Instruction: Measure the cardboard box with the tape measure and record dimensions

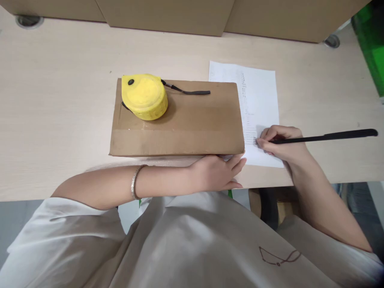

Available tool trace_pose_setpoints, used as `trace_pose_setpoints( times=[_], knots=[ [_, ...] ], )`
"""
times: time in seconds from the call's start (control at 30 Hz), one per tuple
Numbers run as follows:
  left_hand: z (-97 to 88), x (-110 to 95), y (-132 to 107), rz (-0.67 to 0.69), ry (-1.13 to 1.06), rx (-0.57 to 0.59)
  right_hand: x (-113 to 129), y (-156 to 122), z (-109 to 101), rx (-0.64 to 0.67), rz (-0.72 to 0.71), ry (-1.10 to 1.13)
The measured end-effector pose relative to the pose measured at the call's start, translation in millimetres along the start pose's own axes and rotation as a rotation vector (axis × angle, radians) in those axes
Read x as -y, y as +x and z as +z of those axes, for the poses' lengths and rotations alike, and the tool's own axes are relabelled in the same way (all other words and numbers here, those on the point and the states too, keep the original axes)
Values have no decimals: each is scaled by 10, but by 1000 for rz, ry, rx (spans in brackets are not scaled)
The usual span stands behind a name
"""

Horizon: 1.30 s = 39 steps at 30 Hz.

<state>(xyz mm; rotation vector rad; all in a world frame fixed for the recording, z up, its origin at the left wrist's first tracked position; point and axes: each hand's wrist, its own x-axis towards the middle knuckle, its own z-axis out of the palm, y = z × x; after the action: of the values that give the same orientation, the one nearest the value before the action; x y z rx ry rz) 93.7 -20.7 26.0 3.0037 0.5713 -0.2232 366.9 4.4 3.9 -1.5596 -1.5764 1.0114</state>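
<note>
My right hand (282,140) is closed in a writing grip on a black pen (330,137), whose tip meets the printed sheet of paper (261,104). Small rows of text run down the sheet, and its left part is hidden under a brown cardboard box (198,120). My left hand (219,172) lies at the box's near right corner, fingers stretched out and slightly apart, close to the sheet's lower edge. On top of the box, toward its left end, rests a yellow tape measure (145,96) with a black wrist strap (192,92) trailing right.
Larger cardboard boxes (168,16) line the back of the pale wooden table (60,96). Round metal grommets (29,21) are set into the tabletop at the back left and back right. Something green (370,48) stands past the right edge.
</note>
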Motion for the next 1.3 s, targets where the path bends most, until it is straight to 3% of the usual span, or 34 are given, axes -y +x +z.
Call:
trace_pose_setpoints(
  times=[0.43,0.57,0.67,0.83,0.9,1.07,1.2,1.3],
  knots=[
    [-13,-7,-12,13,31,-8,16,25,-12,17,-37,-28],
    [-22,-12,-12,8,40,-17,41,53,-45,56,19,54],
    [-10,-12,2,2,62,-47,176,74,-77,60,138,74],
    [-8,-11,11,23,99,-38,600,213,-55,164,312,-338],
    [-23,-13,-2,19,94,-35,738,331,11,231,299,-591],
    [-35,-15,-33,0,31,-42,803,647,278,218,174,-1235],
    [-14,-17,-36,-15,10,-54,715,718,428,233,148,-1326],
    [-13,-9,-45,-26,-4,-55,674,713,421,231,101,-1333]
  ],
)
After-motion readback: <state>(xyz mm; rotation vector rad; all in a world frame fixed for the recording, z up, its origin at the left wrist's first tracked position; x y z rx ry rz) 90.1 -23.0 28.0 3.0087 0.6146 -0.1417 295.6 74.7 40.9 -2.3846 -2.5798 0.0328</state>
